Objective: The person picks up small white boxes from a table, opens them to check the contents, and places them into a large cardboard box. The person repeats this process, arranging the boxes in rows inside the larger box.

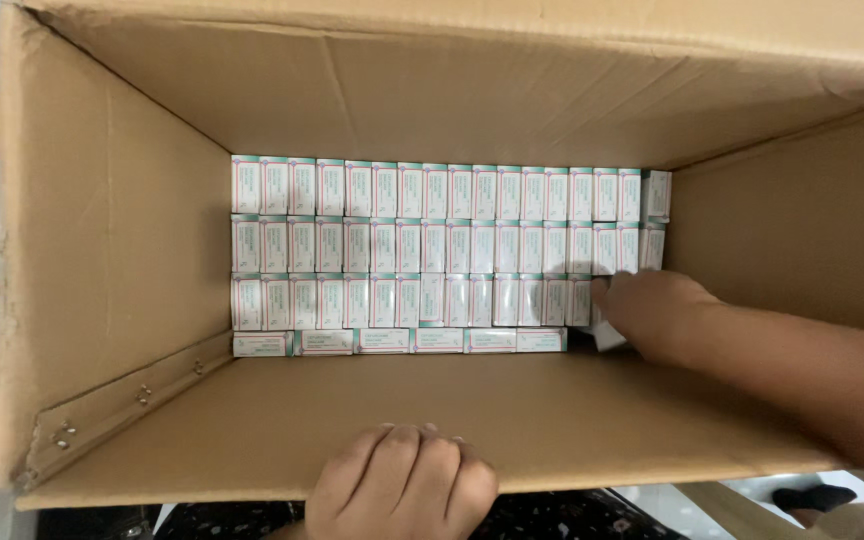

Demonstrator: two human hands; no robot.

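I look down into a deep brown cardboard box (112, 250). Its bottom is packed with rows of small white cartons (412, 245) with teal edges, standing side by side, plus a row lying flat (402, 341) along the near side. My right hand (652, 310) reaches down at the right end of the third row, fingers pressed on the small cartons there; whether it grips one is hidden. My left hand (402, 485) rests over the box's near wall edge, fingers curled on the cardboard.
The box walls rise steeply on all sides. A metal-stapled flap seam (102, 415) runs along the lower left inside corner. Below the box, dark patterned cloth (552, 515) and a bit of pale floor (712, 500) show.
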